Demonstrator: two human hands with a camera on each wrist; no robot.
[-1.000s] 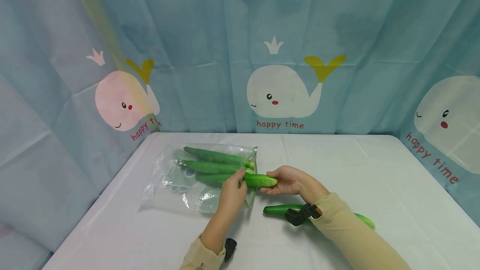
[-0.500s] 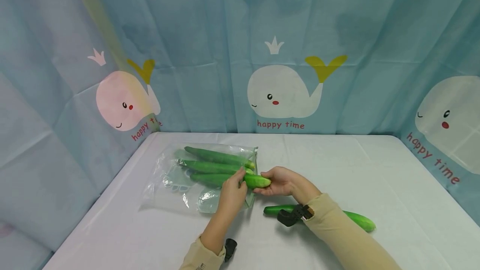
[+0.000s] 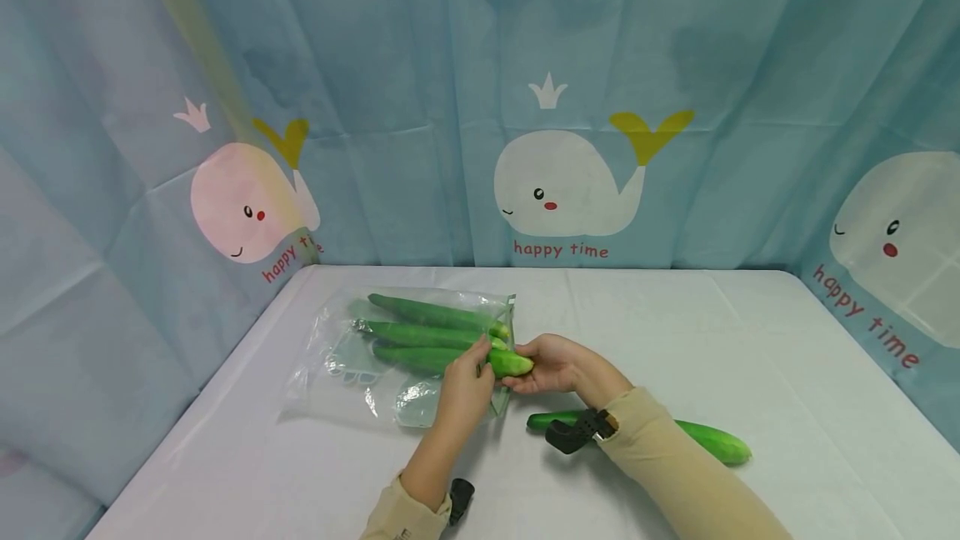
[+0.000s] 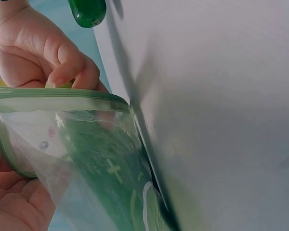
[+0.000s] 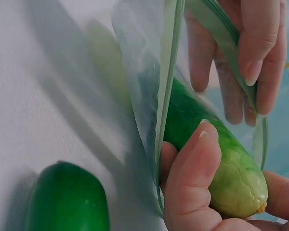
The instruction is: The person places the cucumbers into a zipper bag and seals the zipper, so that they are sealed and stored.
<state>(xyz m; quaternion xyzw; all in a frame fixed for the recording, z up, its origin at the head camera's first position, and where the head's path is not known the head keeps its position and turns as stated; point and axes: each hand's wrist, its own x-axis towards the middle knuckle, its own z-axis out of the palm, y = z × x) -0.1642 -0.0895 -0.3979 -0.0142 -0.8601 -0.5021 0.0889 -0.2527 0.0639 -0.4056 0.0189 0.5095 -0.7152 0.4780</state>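
Left of centre in the lower half of the head view, a clear plastic zip bag with a green-edged mouth (image 3: 322,398) lies flat on a white-covered desk (image 3: 787,340), its mouth towards the right. At that mouth the right hand (image 3: 551,365) clasps the pale, yellowish end of a long green cucumber (image 3: 512,362) between thumb and fingers; the darker length of this cucumber lies inside the bag. The left hand (image 3: 467,390), coming up from the bottom middle, pinches the rim of the bag; the right wrist view shows it at the upper right, thumb on one side of the green edge and other fingers behind the plastic. The two hands are near each other, one on either side of the bag's mouth.

Inside the bag, above the gripped one, are a middle green cucumber (image 3: 423,333) and an upper green cucumber (image 3: 438,311), both with pale ends to the right. At the lower right of the frame, a loose green cucumber (image 3: 716,442) lies on the desk, partly hidden beneath a beige sleeve (image 3: 667,473) and a black wrist device (image 3: 572,433). Across the upper half hangs a light blue curtain (image 3: 420,40) printed with white whales (image 3: 566,186) and red "happy time" lettering (image 3: 561,249).
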